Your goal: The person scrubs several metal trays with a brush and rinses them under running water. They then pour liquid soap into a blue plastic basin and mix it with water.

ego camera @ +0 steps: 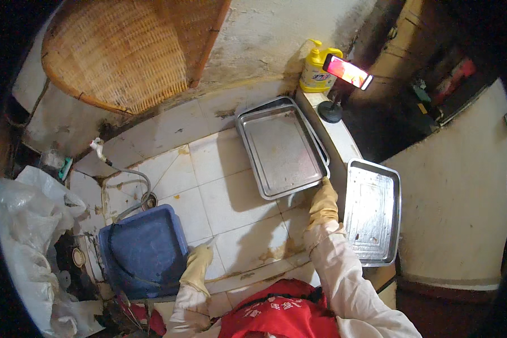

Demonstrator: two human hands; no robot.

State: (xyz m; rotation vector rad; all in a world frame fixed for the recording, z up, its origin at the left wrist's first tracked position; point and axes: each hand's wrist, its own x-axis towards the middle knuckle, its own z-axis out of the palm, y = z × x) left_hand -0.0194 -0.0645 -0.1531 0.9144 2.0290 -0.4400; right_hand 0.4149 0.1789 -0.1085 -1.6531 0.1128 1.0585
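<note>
My right hand [324, 200], in a yellowish rubber glove, grips the lower right corner of a rectangular metal tray [283, 152]. A second metal tray [285, 100] lies partly under or behind it, its rim showing at the top and right. My left hand [199, 262], gloved too, is beside the right edge of a blue plastic basin [145, 249]; its fingers are partly hidden, and whether they touch the basin is unclear. Another metal tray [372, 211], wet and shiny with dark specks, rests to the right of my right forearm.
Around these is a white-tiled sink [236, 194] with a raised ledge. A grey hose [148, 181] runs into the basin. On the right ledge stand a yellow pump bottle [317, 76] and a phone [348, 72] on a stand. A woven basket [118, 55] leans above; plastic sheeting [29, 215] hangs left.
</note>
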